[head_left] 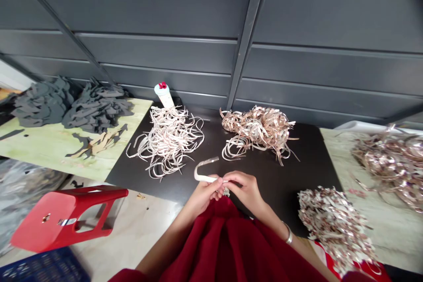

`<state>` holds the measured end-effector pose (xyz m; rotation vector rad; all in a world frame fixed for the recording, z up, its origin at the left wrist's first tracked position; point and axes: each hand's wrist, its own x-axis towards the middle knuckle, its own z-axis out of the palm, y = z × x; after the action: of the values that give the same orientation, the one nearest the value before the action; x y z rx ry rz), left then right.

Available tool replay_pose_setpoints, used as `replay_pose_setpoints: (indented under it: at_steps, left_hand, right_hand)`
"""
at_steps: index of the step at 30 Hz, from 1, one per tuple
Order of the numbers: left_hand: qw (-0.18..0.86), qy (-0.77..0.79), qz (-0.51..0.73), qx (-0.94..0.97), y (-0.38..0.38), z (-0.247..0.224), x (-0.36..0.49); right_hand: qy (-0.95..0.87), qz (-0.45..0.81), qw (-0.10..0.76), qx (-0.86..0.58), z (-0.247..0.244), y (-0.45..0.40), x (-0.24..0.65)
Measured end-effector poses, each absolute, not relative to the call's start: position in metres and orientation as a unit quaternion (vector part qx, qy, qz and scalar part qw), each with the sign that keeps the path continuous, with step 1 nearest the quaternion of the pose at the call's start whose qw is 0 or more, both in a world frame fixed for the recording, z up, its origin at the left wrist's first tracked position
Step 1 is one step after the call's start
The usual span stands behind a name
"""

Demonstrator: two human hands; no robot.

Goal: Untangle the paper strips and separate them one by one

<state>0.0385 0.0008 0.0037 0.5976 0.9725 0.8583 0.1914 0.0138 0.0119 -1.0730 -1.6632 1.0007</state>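
A curved white strip (202, 178) is pinched between my two hands at the front edge of the black table (264, 185). My left hand (208, 191) closes its thumb and fingers on the strip, whose free end hooks upward and to the right. Close beside it, my right hand (243, 187) pinches the strip's near end. Beyond my hands on the left lies a tangled heap of thin white strips (170, 139). Farther back on the right is a heap of shiny rose-gold and white strips (259, 130).
A white container (164, 95) with red items on top stands near the grey panelled wall (158, 9). Dark cut pieces (95, 105) lie left. More shiny heaps (337, 224) are at right. A red stool (46, 220) and blue crate (46, 266) are at lower left.
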Motion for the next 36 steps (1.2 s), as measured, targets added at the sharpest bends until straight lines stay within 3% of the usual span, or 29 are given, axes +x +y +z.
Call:
replay_pose_setpoints:
  at_steps: [13,20,36]
  left_hand:
    - [0.450,0.489,0.385,0.640,0.009,0.026,0.029]
    - [0.427,0.475,0.379,0.670,0.006,0.031,0.031]
    - [0.404,0.495,0.321,0.699,0.001,0.033,0.035]
  right_hand:
    - [-0.682,0.310,0.432,-0.501,0.023,0.007,0.194]
    - [-0.720,0.282,0.420,-0.475,0.030,0.008,0.195]
    - [-0.819,0.199,0.306,-0.442,0.037,0.013,0.197]
